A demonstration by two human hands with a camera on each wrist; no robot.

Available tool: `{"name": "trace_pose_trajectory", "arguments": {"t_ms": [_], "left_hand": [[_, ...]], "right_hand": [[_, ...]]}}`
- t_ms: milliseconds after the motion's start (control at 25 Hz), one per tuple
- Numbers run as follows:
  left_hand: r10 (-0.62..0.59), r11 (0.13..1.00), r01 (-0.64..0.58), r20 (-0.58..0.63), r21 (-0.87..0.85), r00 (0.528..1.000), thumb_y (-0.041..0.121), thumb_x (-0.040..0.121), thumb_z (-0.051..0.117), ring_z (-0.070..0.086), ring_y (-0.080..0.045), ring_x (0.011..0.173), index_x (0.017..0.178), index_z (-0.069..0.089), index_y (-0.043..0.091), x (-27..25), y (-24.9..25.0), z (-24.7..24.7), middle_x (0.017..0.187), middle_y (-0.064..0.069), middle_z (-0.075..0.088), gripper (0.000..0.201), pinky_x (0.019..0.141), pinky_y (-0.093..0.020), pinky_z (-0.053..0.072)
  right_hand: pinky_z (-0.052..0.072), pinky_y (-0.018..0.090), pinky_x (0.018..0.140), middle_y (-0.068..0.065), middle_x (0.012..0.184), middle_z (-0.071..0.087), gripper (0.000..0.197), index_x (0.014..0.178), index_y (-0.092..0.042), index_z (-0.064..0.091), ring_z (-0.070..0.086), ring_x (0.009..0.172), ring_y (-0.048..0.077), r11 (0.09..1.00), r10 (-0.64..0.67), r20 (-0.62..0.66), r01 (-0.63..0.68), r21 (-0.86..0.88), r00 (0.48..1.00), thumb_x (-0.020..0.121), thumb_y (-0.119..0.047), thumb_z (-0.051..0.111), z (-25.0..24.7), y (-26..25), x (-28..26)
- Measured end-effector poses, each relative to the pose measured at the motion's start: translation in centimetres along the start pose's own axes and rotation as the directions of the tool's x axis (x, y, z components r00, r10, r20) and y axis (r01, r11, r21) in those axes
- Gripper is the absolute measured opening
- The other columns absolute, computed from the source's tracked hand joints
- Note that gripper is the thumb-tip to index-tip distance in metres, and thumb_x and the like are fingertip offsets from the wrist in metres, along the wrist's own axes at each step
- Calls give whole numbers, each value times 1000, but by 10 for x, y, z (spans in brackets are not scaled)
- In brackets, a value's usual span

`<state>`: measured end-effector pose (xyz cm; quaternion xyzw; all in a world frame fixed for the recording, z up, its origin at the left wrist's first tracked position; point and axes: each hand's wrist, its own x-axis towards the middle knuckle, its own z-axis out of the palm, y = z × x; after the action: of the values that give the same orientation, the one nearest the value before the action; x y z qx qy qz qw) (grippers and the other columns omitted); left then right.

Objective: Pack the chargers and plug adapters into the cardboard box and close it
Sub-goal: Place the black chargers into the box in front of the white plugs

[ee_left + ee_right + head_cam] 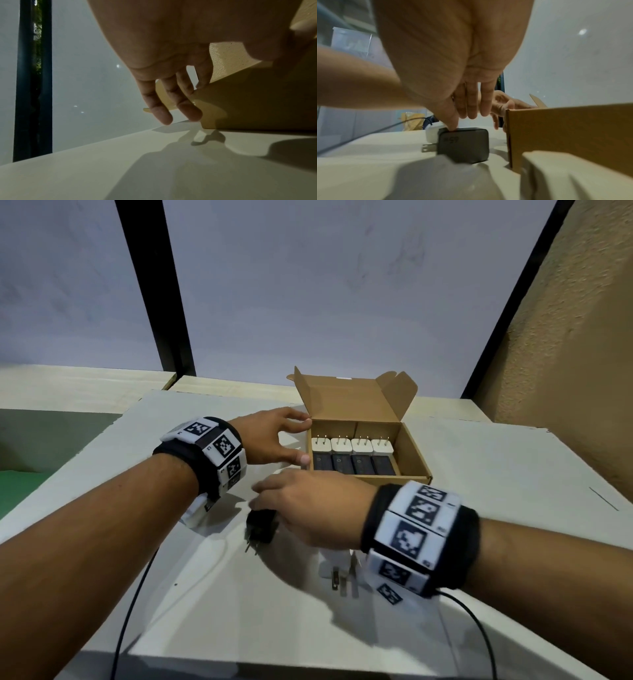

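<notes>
My right hand (pixel 308 508), at lower centre of the head view, comes down on a black charger (pixel 464 144) lying on the white table (pixel 496 474). My thumb touches its top edge; the other fingers are straight, nothing gripped yet. Its prongs point toward frame bottom, away from the cardboard box (pixel 416 457) just above it. My left hand (pixel 274 440), fingers spread and relaxed, steadies the box's left wall. The box's right portion looks free, and a white adapter (pixel 337 571) waits under my right wrist.

In the cardboard box (pixel 412 455) sit two charger rows; left-front of it lies a black charger (pixel 261 525), a white adapter (pixel 337 570) before it.
</notes>
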<state>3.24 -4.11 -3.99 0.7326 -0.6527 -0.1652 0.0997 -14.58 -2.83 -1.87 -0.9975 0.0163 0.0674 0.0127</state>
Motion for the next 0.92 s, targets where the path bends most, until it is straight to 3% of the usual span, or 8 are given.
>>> {"name": "trace_pose_trajectory", "arguments": {"t_ms": [120, 320, 400, 480, 600, 760, 840, 920], "left_hand": [[-11, 996, 10, 5, 85, 1000, 69, 74, 52, 51, -11, 114, 145, 27, 42, 0, 2, 0, 154, 26, 17, 80, 98, -35, 39], [-58, 981, 57, -1, 188, 998, 75, 75, 42, 51, -12, 119, 144, 23, 47, -3, 8, -1, 153, 30, 13, 77, 94, -37, 37], [-85, 974, 80, 13, 210, 996, 76, 74, 42, 48, -12, 124, 143, 22, 49, -4, 10, -3, 153, 31, 11, 77, 98, -37, 36], [-88, 972, 79, 33, 221, 996, 81, 63, 39, 39, -11, 132, 143, 23, 49, -4, 12, -5, 152, 33, 11, 88, 101, -37, 34], [-76, 974, 65, 40, 215, 996, 83, 57, 47, 32, -12, 137, 143, 28, 46, -6, 15, -8, 153, 29, 13, 96, 104, -39, 31], [-112, 975, 93, 83, 202, 990, 89, 48, 47, 22, -14, 143, 148, 21, 37, -4, 19, -9, 157, 21, 9, 116, 113, -46, 22], [-115, 973, 89, 111, 213, 987, 89, 43, 47, 20, -14, 143, 150, 15, 35, -3, 20, -9, 158, 20, 4, 123, 113, -47, 21], [-119, 972, 90, 124, 217, 985, 89, 45, 48, 20, -15, 143, 150, 9, 35, -4, 21, -7, 158, 20, -1, 125, 113, -47, 22]], "right_hand": [[45, 45, 101, 6, 141, 52, 57, 145, -21, 43, 46, 132, 27, 999, -2, 39, 3, -49, 999, 92, -4, 56, 1, 5, 11], [46, 32, 88, 2, 132, 54, 47, 138, -23, 52, 51, 120, 24, 977, -34, 48, 43, -209, 998, 93, -11, 56, -4, 2, 6], [50, 35, 87, 1, 122, 61, 38, 126, -24, 63, 58, 111, 23, 991, 11, 0, -11, -136, 1000, 89, -16, 64, -13, 1, -4], [55, 38, 78, -1, 103, 68, 29, 108, -27, 72, 64, 92, 21, 989, 147, -77, -147, 16, 986, 80, -27, 72, -27, 5, -22], [57, 33, 69, -4, 84, 73, 30, 91, -25, 76, 65, 76, 17, 909, 410, -221, -375, 183, 885, 68, -43, 72, -57, 31, -47], [42, 22, 55, 2, 85, 69, 36, 104, -18, 72, 57, 66, 14, 735, 677, -298, -642, 218, 673, 71, -32, 78, -63, 94, -63], [42, 24, 65, 8, 104, 68, 53, 123, -21, 62, 58, 80, 21, 663, 747, -247, -715, 221, 617, 74, -31, 78, -49, 112, -65], [41, 26, 73, 9, 114, 65, 62, 136, -26, 53, 59, 95, 27, 652, 758, -201, -730, 205, 621, 79, -31, 74, -38, 120, -67]]}}
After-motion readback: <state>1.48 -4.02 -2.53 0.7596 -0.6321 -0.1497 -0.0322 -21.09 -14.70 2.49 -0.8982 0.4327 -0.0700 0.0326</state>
